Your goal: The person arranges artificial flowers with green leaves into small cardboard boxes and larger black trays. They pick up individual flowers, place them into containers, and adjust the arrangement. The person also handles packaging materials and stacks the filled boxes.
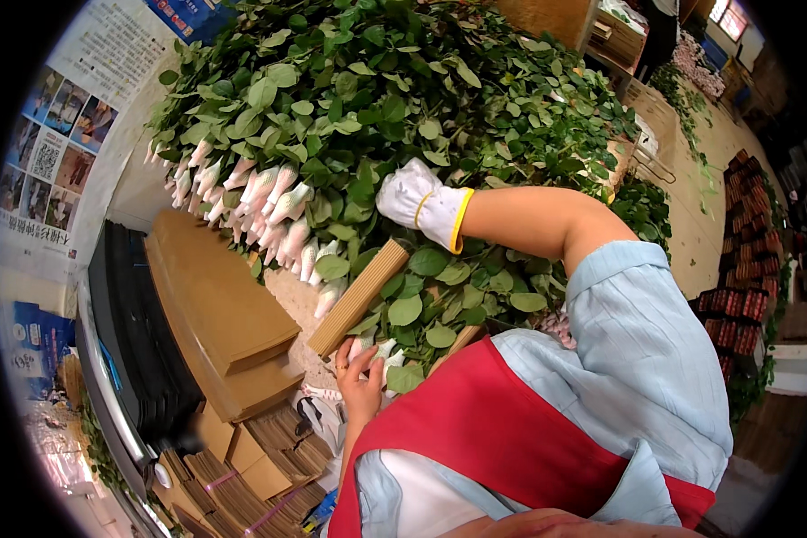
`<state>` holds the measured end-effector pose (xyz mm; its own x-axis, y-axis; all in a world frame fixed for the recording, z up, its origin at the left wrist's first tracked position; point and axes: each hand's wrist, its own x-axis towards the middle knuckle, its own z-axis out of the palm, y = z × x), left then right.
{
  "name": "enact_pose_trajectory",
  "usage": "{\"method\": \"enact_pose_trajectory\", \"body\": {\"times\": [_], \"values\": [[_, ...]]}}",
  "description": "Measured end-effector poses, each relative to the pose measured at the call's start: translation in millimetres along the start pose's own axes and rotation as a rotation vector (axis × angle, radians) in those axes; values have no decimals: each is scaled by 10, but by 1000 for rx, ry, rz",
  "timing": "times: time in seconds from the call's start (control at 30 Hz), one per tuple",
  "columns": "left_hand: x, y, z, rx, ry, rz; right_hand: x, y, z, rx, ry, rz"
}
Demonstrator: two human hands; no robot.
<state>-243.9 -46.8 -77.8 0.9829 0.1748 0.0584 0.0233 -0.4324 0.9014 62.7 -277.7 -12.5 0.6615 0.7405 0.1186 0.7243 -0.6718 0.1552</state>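
My right hand (414, 199), in a white glove with a yellow cuff, is closed among the leafy rose stems (403, 117); what its fingers hold is hidden. Lower down, my bare left hand (359, 381) wears a ring and curls its fingers around rose buds (364, 344) in white netting, close to my red apron (502, 412). A strip of corrugated cardboard (359, 298) lies slantwise between the two hands, its far end under the gloved one. More pale pink netted rose buds (269, 202) point left out of the big leafy heap.
Brown cardboard sheets (215, 296) and black stacked sheets (143, 332) stand at left. Flattened cartons (269, 457) lie lower left. Printed paper (72, 117) covers the left wall. Dark red bundles (744, 242) line the floor at right, and a wooden shelf (614, 40) stands behind.
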Motion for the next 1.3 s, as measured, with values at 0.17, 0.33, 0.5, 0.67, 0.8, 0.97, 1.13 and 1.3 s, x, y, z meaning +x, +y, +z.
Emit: {"method": "enact_pose_trajectory", "body": {"times": [0.17,0.33,0.5,0.67,0.8,0.97,1.13,1.3], "values": [[2,45,-9,22,-6,1,15,37,110,-144,-59,235],[-14,49,-26,52,-12,-48,109,243,286,11,122,367],[-5,47,-17,50,8,-8,172,393,343,-21,0,284],[-3,42,-7,34,6,-1,10,169,384,-146,302,191],[1,39,-7,22,11,24,-111,-65,483,-182,196,232],[-6,21,-5,33,12,16,78,94,694,-97,-179,375],[-5,79,-9,56,1,3,127,174,489,-19,-113,214],[38,409,-132,402,-88,124,-115,74,-429,-157,-28,194]]}}
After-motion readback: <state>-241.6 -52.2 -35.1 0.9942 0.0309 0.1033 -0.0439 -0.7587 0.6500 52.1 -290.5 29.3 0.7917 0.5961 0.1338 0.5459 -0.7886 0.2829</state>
